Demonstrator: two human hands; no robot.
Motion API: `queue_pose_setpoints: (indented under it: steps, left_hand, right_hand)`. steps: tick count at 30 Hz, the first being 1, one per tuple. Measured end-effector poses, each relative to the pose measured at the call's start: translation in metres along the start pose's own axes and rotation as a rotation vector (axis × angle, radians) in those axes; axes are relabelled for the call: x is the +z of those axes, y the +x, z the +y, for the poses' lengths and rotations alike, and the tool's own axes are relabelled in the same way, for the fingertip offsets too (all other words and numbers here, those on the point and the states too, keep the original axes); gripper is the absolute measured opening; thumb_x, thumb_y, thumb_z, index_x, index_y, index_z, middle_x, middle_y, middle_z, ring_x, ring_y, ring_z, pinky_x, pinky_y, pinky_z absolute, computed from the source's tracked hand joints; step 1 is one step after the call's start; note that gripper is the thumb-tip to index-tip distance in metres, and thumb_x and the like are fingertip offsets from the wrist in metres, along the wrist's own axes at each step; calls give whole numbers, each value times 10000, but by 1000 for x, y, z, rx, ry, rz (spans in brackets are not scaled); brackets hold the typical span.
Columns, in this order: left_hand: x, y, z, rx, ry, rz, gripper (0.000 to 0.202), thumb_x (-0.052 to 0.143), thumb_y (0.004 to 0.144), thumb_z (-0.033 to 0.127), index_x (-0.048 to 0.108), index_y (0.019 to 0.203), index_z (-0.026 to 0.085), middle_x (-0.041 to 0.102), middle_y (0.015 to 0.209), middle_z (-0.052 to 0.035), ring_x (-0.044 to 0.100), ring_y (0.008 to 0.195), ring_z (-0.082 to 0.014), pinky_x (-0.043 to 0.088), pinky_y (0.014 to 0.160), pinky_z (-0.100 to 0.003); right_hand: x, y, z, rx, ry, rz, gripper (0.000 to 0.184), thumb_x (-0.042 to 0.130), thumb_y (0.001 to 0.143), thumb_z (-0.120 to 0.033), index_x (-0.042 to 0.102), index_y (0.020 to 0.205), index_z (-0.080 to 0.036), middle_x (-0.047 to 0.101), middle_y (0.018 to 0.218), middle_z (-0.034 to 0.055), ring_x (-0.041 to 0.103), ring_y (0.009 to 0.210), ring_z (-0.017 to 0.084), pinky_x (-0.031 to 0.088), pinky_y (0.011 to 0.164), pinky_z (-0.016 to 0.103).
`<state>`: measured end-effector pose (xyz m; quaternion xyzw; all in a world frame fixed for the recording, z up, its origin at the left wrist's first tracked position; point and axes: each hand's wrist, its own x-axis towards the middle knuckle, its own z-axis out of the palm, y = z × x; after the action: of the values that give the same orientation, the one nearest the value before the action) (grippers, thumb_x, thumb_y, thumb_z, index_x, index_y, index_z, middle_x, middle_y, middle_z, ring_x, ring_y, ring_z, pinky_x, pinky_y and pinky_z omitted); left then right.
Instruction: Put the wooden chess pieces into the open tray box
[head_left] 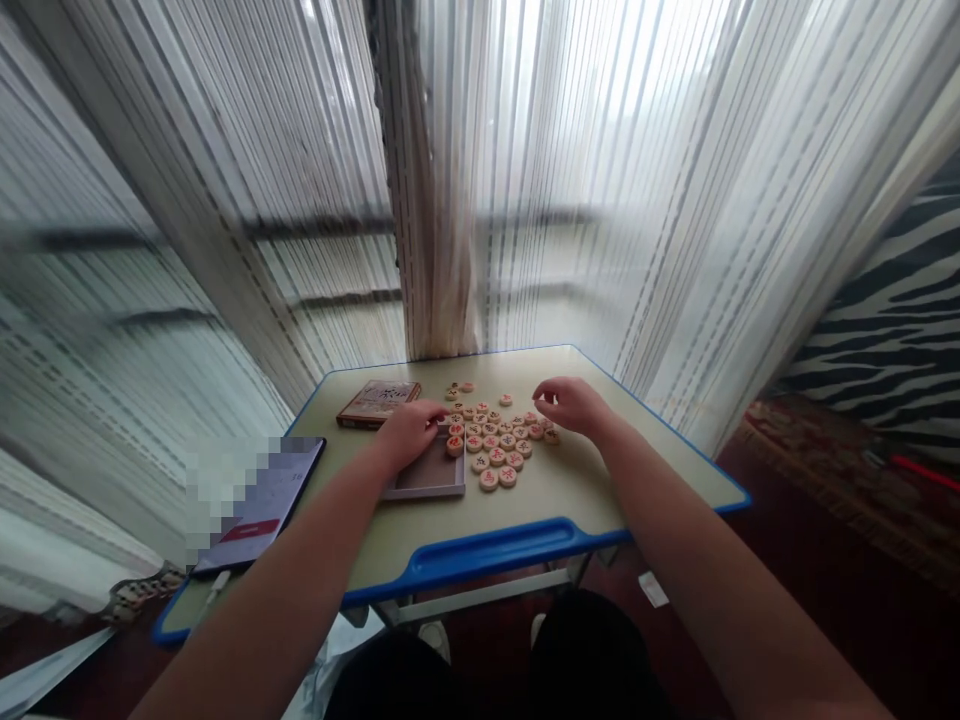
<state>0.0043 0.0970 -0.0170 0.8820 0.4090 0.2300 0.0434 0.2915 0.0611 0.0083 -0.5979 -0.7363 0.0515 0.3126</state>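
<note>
left hand (411, 432) — at shallow box (431, 491) | right hand (574, 404) — beside round pieces (497, 457) | blue-edged table (555, 495)

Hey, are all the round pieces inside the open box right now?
No, most round pieces lie on the table beside the open box.

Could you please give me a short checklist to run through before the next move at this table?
1. Pieces in one group: not ok, a few lie apart toward the far edge.
2. Pieces clear of the table's edges: ok.
3. Tray open: ok, though the left hand partly covers it.
4. Left hand empty: cannot tell, its grasp is hidden.
5. Right hand empty: ok, nothing shows in its grasp.
</note>
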Motion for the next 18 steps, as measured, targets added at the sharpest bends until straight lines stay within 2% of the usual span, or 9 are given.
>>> queue_pose_setpoints:
  steps: [5,8,11,15,18]
  left_hand:
    - [-1,-2,-3,12,10,-32,276,481,768,119,695,938,156,710,964,-63,637,892,-190,504,841,-317]
    - [-4,-2,-3,2,38,-43,273,484,756,118,699,918,163,712,952,-57,635,885,-188,503,843,-316]
    - [-7,-2,-1,-11,51,-66,275,486,743,111,702,904,168,712,930,-51,635,868,-185,503,832,-312]
    - [-8,-4,2,-37,31,-57,277,486,744,122,692,925,156,705,901,-55,633,849,-190,503,810,-318]
    - [-7,-4,5,-48,-9,9,360,472,749,118,635,1068,144,687,923,-56,626,820,-174,507,796,-311]
  right_hand:
    - [11,3,7,25,-66,-153,219,557,731,-243,713,870,-175,656,803,36,552,646,120,420,616,227]
    - [9,2,3,34,-67,-296,234,582,731,-281,716,902,-191,651,898,54,572,700,131,430,625,222]
    - [2,-2,-3,63,-62,-339,259,566,749,-294,704,938,-183,649,946,68,579,713,137,432,618,224]
    - [-7,-5,-10,67,-107,-405,199,584,710,-259,704,847,-179,654,880,53,572,673,136,415,589,234]
    - [-10,-7,-13,107,-120,-496,197,601,689,-257,701,845,-192,661,792,23,571,639,134,401,567,238]
